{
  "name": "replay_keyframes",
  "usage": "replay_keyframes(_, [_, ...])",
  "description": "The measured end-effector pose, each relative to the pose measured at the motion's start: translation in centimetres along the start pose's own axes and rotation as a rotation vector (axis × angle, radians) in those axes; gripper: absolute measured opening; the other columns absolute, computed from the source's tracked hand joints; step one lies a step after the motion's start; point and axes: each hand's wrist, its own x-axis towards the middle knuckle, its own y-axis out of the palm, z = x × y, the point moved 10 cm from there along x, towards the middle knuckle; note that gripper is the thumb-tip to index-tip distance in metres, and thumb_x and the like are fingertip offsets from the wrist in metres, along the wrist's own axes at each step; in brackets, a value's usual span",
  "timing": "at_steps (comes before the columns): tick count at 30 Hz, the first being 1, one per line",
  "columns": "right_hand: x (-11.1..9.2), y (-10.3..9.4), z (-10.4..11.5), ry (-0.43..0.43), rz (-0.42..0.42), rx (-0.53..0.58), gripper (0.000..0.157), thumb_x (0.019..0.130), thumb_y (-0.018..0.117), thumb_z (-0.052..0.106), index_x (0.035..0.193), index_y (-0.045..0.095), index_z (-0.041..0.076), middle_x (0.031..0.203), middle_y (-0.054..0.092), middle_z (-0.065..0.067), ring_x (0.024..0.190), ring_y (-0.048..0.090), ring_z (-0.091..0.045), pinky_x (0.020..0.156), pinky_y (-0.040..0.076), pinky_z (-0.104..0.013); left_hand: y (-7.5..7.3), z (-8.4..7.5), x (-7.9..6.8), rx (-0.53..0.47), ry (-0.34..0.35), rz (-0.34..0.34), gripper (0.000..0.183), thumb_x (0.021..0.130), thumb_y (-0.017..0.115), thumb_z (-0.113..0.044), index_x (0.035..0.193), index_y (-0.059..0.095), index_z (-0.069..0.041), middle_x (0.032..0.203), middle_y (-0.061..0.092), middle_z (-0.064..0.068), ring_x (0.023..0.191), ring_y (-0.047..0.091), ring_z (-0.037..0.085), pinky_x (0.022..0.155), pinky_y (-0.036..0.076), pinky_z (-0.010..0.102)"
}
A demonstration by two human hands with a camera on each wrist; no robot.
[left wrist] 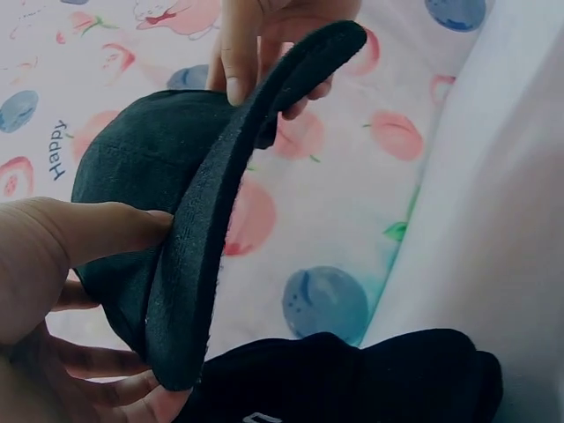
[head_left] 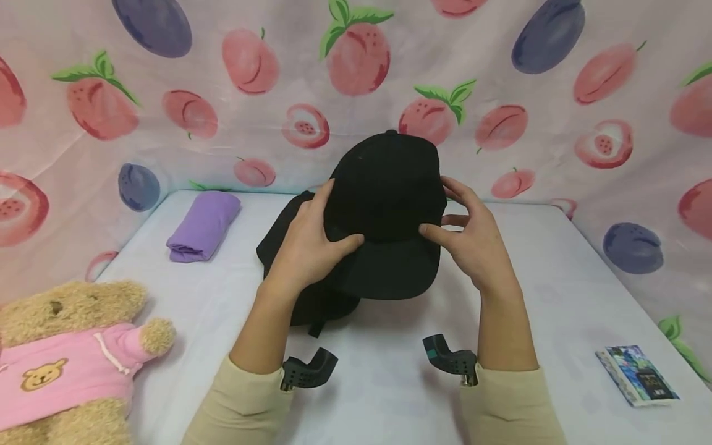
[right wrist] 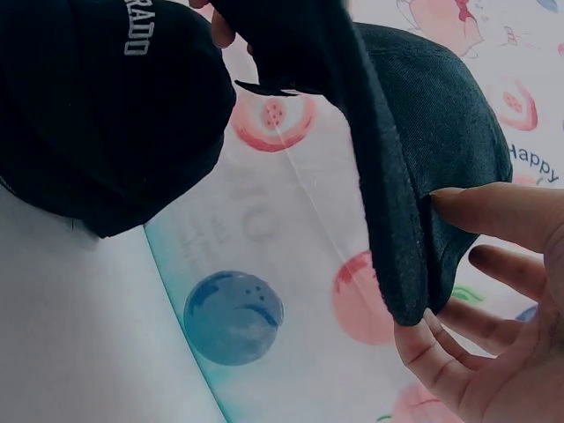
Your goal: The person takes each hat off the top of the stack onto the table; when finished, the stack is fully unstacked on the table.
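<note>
A plain black baseball cap [head_left: 389,185] is lifted above the white surface, brim towards me. My left hand [head_left: 306,247] grips its left side, thumb on the front near the brim and fingers behind. On the opposite side my right hand [head_left: 473,238] holds it the same way, the thumb [right wrist: 493,211] pressing where brim meets crown. Partly hidden behind the cap and my left hand is another black cloth item [head_left: 328,306] with a short strap. Pale letters show on this black item [right wrist: 106,115] in the right wrist view; its full shape is hidden.
A folded purple cloth [head_left: 204,225] lies at the back left. At the near left sits a teddy bear [head_left: 72,371] in a pink top. A small colourful packet [head_left: 636,376] lies at the right. Fruit-printed fabric [head_left: 267,123] hangs behind the white surface [head_left: 384,383].
</note>
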Motion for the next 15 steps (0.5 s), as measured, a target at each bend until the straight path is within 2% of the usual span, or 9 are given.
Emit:
replay_keyframes(11, [-0.2,-1.0,-0.2,-0.003,-0.011,-0.065,0.08,0.093,0.076,0.023,0.161,0.036,0.032,0.164,0.04,-0.001,0.123,0.059,-0.033,0.092,0.053,-0.043,1.6,0.2,0.7,-0.012,-0.015,0.045,0.097,0.09,0.078,-0.038,0.166,0.019,-0.022,0.161,0.037,0.014,0.148,0.039,0.029,0.121,0.036,0.053])
replay_keyframes(15, [-0.4,-1.3,-0.7,0.007,-0.007,-0.08,0.08,0.094,0.075,0.022,0.162,0.034,0.03,0.165,0.039,-0.003,0.125,0.058,-0.035,0.095,0.053,-0.048,2.3,0.0,0.9,-0.001,-0.02,0.064,0.098,0.09,0.078,-0.039,0.166,0.019,-0.023,0.161,0.037,0.012,0.148,0.039,0.029,0.12,0.037,0.055])
